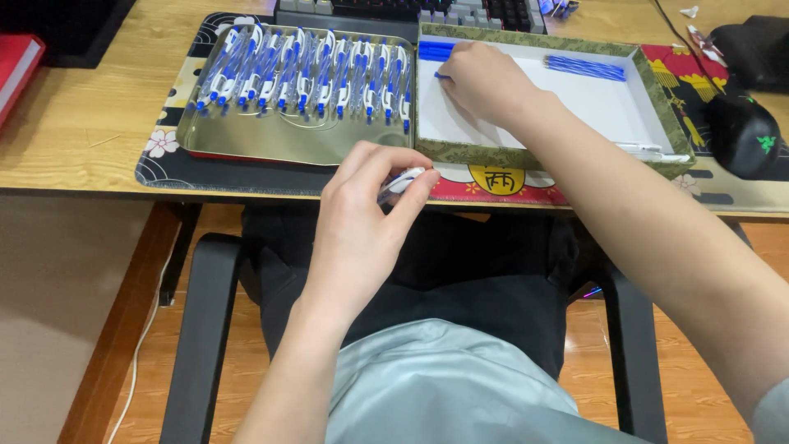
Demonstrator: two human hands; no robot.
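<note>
My left hand (370, 205) is at the desk's front edge, fingers closed on a white and clear pen barrel (403, 182). My right hand (485, 80) reaches into a white box (608, 107) with a green patterned rim and pinches a small blue pen part (441, 76) near its left side. Blue refills lie in the box at the top left (434, 49) and the top right (585, 67). A couple of white pen pieces (653, 150) rest by its front right wall. Left of the box, a metal tray (246, 140) holds several assembled white and blue pens (308, 78) in a row.
A patterned desk mat (164, 168) lies under tray and box on the wooden desk (74, 123). A keyboard (386, 10) sits behind them, a black mouse (744, 136) at the right, a red book (15, 70) at the far left. Chair armrests (201, 329) flank my lap.
</note>
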